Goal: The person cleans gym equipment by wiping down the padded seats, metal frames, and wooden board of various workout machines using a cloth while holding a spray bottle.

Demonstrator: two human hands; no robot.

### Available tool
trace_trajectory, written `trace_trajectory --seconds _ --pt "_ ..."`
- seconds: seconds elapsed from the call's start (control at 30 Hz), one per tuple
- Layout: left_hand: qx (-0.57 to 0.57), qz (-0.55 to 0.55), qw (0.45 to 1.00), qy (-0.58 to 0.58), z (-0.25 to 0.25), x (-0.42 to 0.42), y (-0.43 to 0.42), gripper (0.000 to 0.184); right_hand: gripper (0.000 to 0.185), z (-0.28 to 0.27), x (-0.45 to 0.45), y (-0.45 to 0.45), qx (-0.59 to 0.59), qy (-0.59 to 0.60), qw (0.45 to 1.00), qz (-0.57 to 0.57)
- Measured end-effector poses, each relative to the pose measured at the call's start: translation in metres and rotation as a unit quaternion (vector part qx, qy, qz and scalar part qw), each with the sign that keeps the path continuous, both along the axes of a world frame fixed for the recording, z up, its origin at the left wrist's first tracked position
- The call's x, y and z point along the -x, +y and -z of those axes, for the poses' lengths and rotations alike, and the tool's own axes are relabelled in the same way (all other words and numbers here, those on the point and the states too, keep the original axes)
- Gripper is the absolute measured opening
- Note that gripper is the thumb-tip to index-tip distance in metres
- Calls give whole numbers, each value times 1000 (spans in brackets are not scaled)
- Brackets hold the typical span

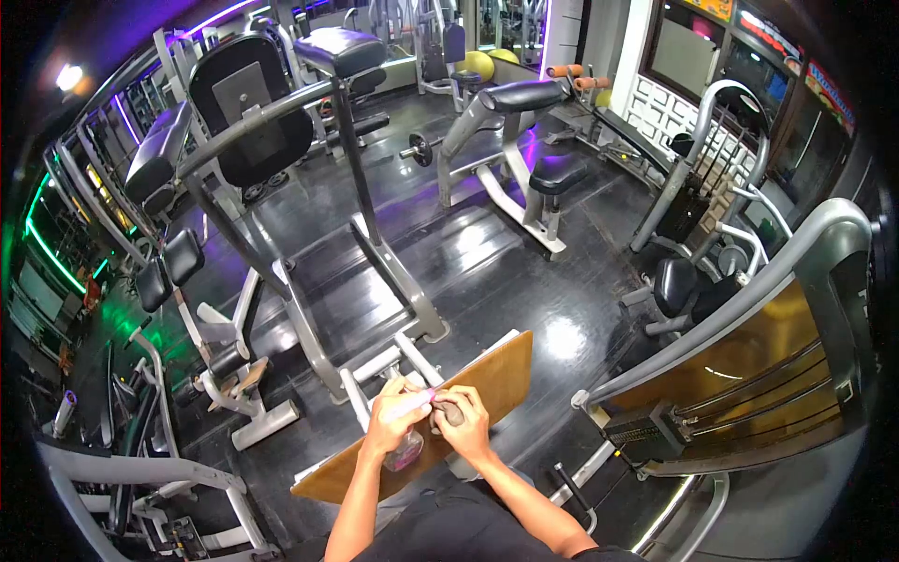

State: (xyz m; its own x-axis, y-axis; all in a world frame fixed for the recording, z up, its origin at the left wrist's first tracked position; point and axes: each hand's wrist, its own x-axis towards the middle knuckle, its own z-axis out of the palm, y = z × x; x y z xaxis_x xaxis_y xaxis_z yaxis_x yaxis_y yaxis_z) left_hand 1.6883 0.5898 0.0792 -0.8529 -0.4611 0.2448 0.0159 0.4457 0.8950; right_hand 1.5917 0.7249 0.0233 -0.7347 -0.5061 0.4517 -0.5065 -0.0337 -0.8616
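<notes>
My left hand (390, 419) is closed around the upper part of a small clear bottle with pink in it (405, 451), low in the middle of the head view. Beside it, my right hand (461, 419) has its fingers curled round a small greyish-brown thing (451, 412) that I cannot make out. The two hands nearly touch, with a bit of pink showing between them. Under and behind both hands lies a tilted brown wooden board (506, 379), with white edges of paper along its far side.
Beyond the board stands a grey metal frame (417, 304) on the black floor (468, 272). A bench machine with a black seat (559, 174) is farther back. A large weight machine (749, 375) rises at the right, and grey machine bars (140, 464) at the lower left.
</notes>
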Motion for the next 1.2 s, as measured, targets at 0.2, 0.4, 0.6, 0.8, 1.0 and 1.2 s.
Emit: trace_trajectory --seconds 0.2,0.4,0.6,0.8,1.0,1.2 --pt "1 37 999 13 -2 -4 -5 29 21 10 48 17 -14 16 993 114" --pt "35 49 998 -3 -3 -8 -9 29 16 0 77 10 -3 -49 974 220" --pt "-45 58 997 -28 -6 -8 -6 28 22 -13 22 7 -7 -35 999 37" --pt "-41 43 997 -39 -16 -6 -2 24 23 6 57 19 -3 25 1000 15" --pt "-26 10 999 -32 -14 -3 4 21 18 17 124 28 15 -39 984 171" --pt "26 -21 999 -13 -6 3 13 20 17 -14 89 12 9 1 998 56"
